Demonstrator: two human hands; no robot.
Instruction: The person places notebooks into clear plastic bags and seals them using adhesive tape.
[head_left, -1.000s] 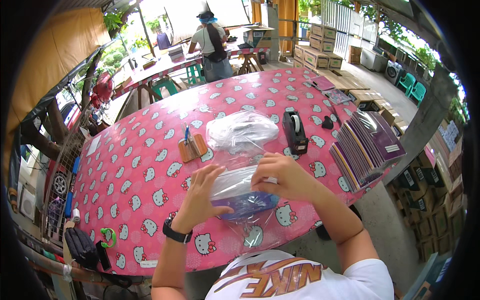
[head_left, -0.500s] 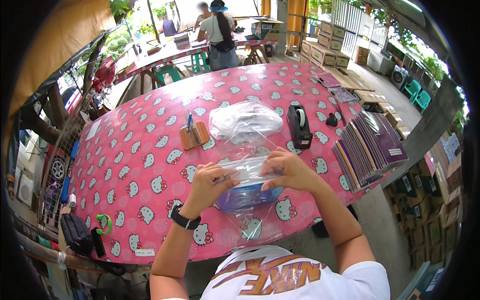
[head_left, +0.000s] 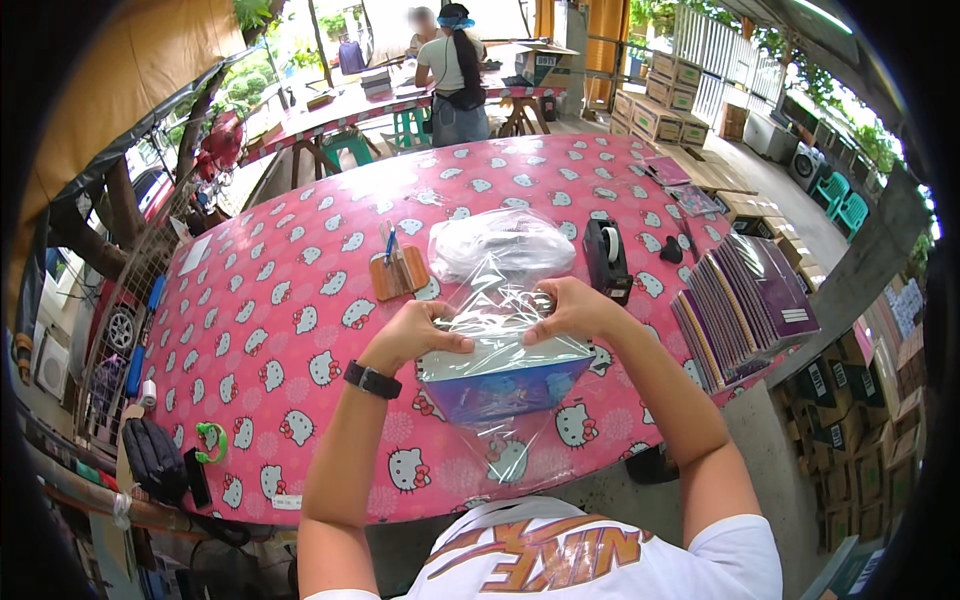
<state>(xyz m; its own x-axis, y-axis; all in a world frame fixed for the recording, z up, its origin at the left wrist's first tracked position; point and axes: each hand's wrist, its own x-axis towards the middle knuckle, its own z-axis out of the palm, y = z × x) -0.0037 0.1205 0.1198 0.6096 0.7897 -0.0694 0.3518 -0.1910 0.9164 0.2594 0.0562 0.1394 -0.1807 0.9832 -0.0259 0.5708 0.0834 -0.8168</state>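
Observation:
Between my hands a blue notebook bundle is tilted up on the table, its pale upper edge toward me and its blue cover facing my body. Clear plastic film lies over it and spreads, shiny and creased, to its far and near sides. My left hand grips the bundle's left end, thumb on the pale edge. At the other end my right hand holds it in the same way, fingers behind and thumb on top. Just beyond lies a pile of clear plastic bags.
A wooden pen holder stands left of the bags, a black tape dispenser right of them. Purple spiral notebooks are stacked at the table's right edge. A black pouch and green band lie front left. Two people are at a far table.
My hands have moved slightly apart along the bundle. The bundle has tipped up, so its pale edge and more of its blue cover show through the film.

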